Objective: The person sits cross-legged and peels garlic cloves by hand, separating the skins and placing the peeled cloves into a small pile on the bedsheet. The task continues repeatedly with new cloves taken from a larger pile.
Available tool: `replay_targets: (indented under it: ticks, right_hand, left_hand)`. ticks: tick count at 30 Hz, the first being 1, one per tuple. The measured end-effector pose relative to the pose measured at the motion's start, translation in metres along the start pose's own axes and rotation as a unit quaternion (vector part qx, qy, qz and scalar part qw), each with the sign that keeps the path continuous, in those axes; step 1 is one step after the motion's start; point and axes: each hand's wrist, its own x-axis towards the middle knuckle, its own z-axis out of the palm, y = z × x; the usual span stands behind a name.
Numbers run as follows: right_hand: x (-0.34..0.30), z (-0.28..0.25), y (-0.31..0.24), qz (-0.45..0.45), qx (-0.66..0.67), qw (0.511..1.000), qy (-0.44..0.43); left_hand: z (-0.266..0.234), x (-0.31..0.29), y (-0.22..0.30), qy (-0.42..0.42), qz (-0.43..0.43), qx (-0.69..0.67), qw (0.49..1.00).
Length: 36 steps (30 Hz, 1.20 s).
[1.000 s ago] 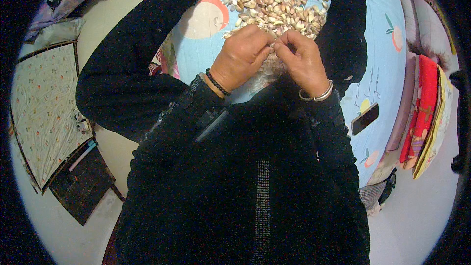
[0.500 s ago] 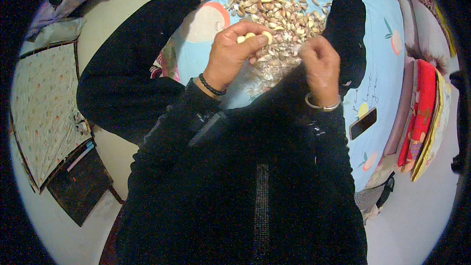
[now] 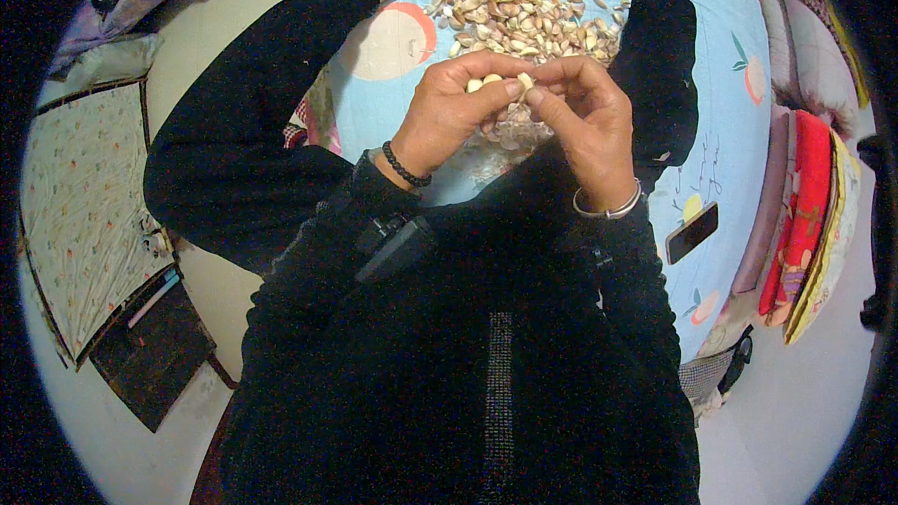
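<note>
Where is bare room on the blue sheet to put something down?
The sheet is bare between the right leg and folded cloths, beyond the phone; also between the left leg and garlic cloves. Crowded: around both hands, with cloves and peels.

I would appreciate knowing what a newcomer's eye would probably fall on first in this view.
Probably the broad heap of garlic cloves at top centre, spread over a light-blue printed sheet. Just below, the left hand and right hand come together at a few pale cloves. The bright red folded cloth near the right edge also stands out.
</note>
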Motion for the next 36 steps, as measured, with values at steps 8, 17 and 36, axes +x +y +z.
replay_targets:
  ticks: [8,17,36]
  right_hand:
    - [0.000,0.000,0.010,-0.002,-0.066,0.997,0.031]
    - [-0.001,-0.009,0.009,0.014,-0.228,0.972,0.051]
    - [-0.003,0.000,0.000,-0.177,-0.405,0.896,0.027]
  left_hand:
    - [0.002,-0.002,0.003,0.012,0.027,0.069,0.997]
    - [0.000,0.000,0.002,0.020,-0.019,-0.086,0.996]
    - [0.004,0.002,-0.013,0.036,0.131,0.130,0.982]
